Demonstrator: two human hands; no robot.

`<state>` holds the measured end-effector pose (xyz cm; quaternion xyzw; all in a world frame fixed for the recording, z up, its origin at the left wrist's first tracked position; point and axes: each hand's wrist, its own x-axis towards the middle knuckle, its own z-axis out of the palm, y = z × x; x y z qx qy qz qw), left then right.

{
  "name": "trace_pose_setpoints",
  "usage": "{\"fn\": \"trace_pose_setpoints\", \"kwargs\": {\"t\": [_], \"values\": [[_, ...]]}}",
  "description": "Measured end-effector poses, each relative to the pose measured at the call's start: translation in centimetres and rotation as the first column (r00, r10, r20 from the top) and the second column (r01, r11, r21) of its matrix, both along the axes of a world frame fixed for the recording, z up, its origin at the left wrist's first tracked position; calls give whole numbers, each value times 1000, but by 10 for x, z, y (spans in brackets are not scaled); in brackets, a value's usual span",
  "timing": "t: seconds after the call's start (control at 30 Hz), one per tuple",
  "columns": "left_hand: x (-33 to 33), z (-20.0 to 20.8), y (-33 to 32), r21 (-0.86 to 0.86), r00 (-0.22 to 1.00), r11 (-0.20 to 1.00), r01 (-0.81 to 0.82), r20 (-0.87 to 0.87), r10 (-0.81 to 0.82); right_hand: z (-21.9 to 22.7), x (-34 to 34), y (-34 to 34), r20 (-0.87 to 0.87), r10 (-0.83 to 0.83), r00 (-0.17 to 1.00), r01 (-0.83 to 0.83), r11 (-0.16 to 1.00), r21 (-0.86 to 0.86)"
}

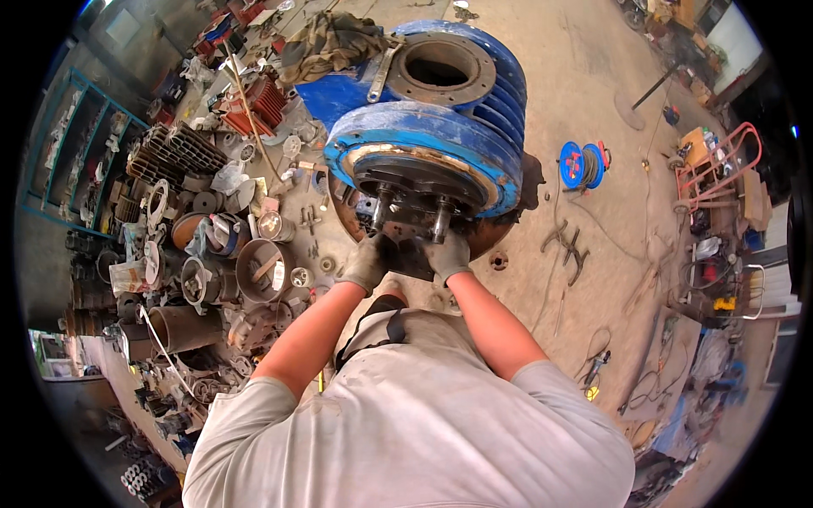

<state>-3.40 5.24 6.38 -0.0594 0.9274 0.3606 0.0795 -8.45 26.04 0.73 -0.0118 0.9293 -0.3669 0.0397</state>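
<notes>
In front of me stands a large blue ribbed machine housing (pixel 495 127), with a round flanged opening on top. Two steel shafts, a left shaft (pixel 383 206) and a right shaft (pixel 441 218), stick out of its near face toward me. Just below the shaft ends is a dark metal plate (pixel 410 256). My gloved left hand (pixel 366 263) is closed at the plate's left side, and my gloved right hand (pixel 449 256) is closed at its right side. Some fingertips are hidden. A wrench (pixel 384 73) lies on the housing beside a camouflage cloth (pixel 333 44).
Metal rings, cylinders and a drum (pixel 263 269) crowd the floor at left, near a blue shelf rack (pixel 85 152). At right are a blue cable reel (pixel 581 166), a dark puller-like tool (pixel 566 251) and a red hand truck (pixel 720 169). Cables trail across the concrete.
</notes>
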Motion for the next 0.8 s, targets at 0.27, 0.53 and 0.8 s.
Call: {"fn": "trace_pose_setpoints", "kwargs": {"t": [0.27,0.53,0.8], "values": [[-7,-9,-17,127,989,982,141,-65,-134,-24,10,-5,-115,25,993,-20,999,42],[-20,-19,-25,16,992,992,126,15,-126,-41,0,-11,-187,-11,982,38,989,140],[-30,-47,-45,84,908,904,419,-62,-415,-23,14,-30,-327,-42,944,103,980,172]]}}
